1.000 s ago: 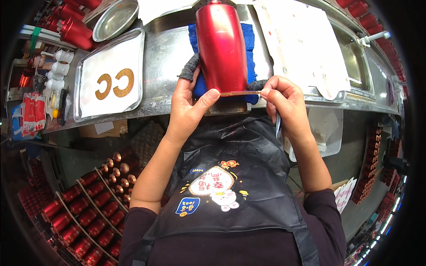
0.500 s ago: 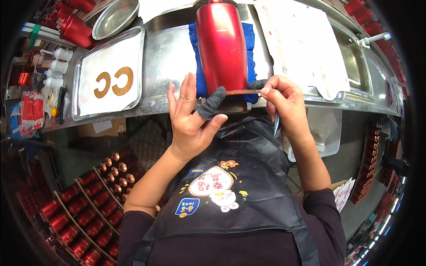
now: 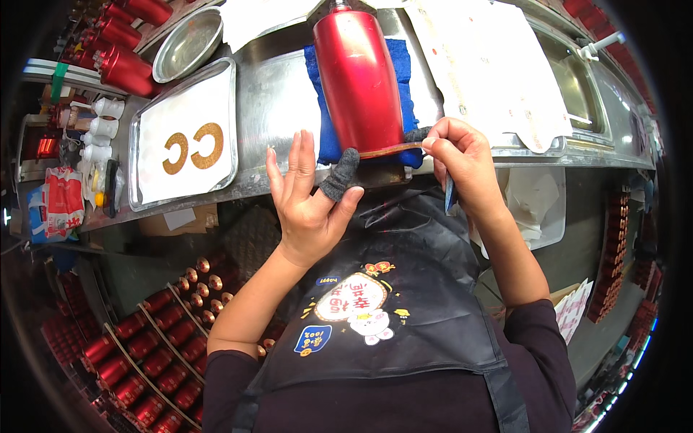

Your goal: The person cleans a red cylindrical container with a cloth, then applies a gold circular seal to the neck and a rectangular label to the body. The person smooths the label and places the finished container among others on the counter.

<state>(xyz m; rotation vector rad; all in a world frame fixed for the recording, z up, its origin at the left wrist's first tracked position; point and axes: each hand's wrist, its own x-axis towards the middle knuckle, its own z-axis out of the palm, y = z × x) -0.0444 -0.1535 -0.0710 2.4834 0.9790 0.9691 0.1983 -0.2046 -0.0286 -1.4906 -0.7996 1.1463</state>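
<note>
A glossy red bottle (image 3: 359, 79) lies on a folded blue cloth (image 3: 328, 133), its wide base toward me and its neck pointing away. Along the edge of that base runs a thin brown-gold strip (image 3: 390, 150). My left hand (image 3: 307, 224) has its fingers spread, and the index finger, in a grey knitted finger cover (image 3: 341, 177), presses the strip's left end to the bottle. Between thumb and finger, my right hand (image 3: 465, 162) pinches the strip's right end. A slim blue-grey tool (image 3: 450, 193) sticks down from under that hand; its kind is hidden. Another dark grey finger cover (image 3: 416, 135) shows beside the bottle.
Left of the bottle, a metal tray (image 3: 229, 155) holds white backing with two gold C-shaped pieces (image 3: 208, 146). Behind it stands a metal bowl (image 3: 189, 45). White sheets (image 3: 491, 72) cover the right of the metal bench. Several red bottles (image 3: 155, 361) stand in rows at lower left.
The whole view has shifted slightly. The strip, nearly straight before, now bends along the bottle's base, its right end raised a little by my right hand. My left index finger still presses its left end.
</note>
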